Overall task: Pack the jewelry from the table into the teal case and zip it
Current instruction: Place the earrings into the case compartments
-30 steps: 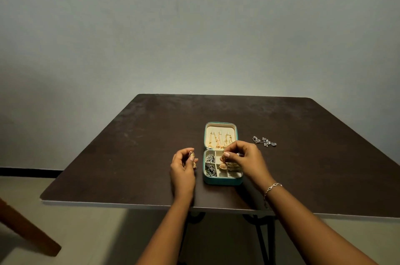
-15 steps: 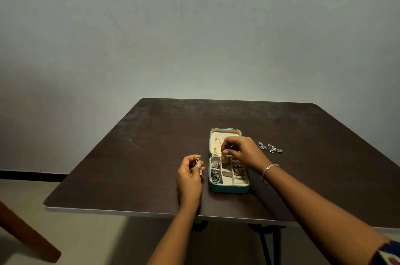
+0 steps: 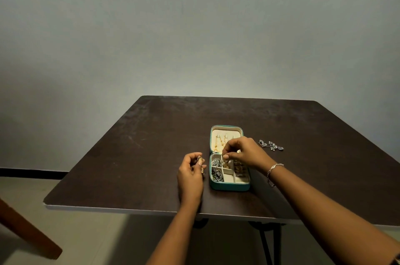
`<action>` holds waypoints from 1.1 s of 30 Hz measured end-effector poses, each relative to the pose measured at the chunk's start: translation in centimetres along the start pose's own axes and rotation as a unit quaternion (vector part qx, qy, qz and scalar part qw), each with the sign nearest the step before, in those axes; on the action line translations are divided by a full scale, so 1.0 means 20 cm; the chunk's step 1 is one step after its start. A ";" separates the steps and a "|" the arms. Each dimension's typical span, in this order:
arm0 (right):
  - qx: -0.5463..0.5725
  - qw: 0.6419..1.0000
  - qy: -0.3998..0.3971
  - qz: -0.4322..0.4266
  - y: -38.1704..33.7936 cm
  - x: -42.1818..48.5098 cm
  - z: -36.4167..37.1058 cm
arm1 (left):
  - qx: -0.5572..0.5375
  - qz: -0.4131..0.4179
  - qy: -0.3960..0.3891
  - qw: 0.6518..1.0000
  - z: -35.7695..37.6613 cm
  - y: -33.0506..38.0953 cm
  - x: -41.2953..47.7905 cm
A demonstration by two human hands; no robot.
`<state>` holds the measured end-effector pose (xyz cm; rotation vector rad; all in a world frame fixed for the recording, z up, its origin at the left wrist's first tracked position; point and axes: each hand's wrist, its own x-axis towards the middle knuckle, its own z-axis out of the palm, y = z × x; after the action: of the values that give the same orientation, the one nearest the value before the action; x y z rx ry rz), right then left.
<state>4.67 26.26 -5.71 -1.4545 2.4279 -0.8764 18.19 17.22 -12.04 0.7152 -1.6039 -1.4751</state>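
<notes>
1. Jewelry (image 3: pixel 216 172) is lying in the teal case (image 3: pixel 229 186); just beside it, the left hand (image 3: pixel 190 174) is pinching a gold earring (image 3: pixel 200 159).
2. Right hand (image 3: pixel 244 152) is pinching a gold piece (image 3: pixel 226 164) over a compartment (best lowering it fully before letting go).
3. Silver earrings (image 3: pixel 270 146) are lying beyond, unpacked.

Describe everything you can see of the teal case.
The teal case lies open on the dark table, with its lid folded back away from the person. The outside looks like teal leatherette and the lining is cream. Gold chains lie in the lid. The tray is split into small compartments: dark silvery pieces on the left, brownish pieces on the right, some sections bare. The right hand hovers pinched over its middle; contact cannot be told. The left hand, gripping a gold earring, is beside it, apart.
</notes>
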 end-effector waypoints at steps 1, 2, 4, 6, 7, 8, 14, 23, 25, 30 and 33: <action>-0.005 1.000 0.002 0.004 0.00 0.00 0.01 | -0.001 0.000 0.000 1.000 0.00 0.00 0.00; -0.012 1.000 0.006 0.011 0.01 0.00 0.02 | -0.003 -0.001 -0.001 1.000 0.00 0.00 0.00; -0.018 0.999 0.020 0.027 0.02 0.00 0.03 | -0.003 -0.005 -0.002 1.000 0.00 0.00 0.00; -0.016 0.999 0.033 0.040 0.02 0.00 0.04 | -0.003 -0.006 -0.002 1.000 0.00 0.01 -0.01; -0.019 0.998 0.037 0.043 0.03 0.00 0.05 | -0.004 -0.006 -0.002 1.000 0.00 0.01 -0.01; -0.024 0.998 0.041 0.044 0.03 0.01 0.05 | -0.005 -0.006 -0.002 1.000 0.00 0.01 0.00; -0.049 0.996 0.055 0.052 0.03 0.02 0.07 | 0.006 0.007 0.004 1.000 0.00 -0.01 0.00; 0.027 0.988 0.130 0.073 0.04 0.02 0.07 | -0.023 0.020 0.008 0.999 0.00 -0.01 0.01; 0.058 0.985 0.143 0.072 0.02 0.01 0.04 | -0.014 0.040 0.008 0.999 -0.01 0.00 0.00; 0.194 0.977 0.076 0.045 -0.11 -0.06 -0.02 | 0.013 0.112 0.008 0.994 0.05 0.11 -0.04; 0.233 0.970 0.053 0.048 -0.16 -0.08 0.00 | 0.042 0.145 0.000 0.988 0.10 0.15 -0.05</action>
<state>7.87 26.53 -4.04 -1.1328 2.1333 -1.4123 17.41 19.59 -9.16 0.5007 -1.6979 -1.2030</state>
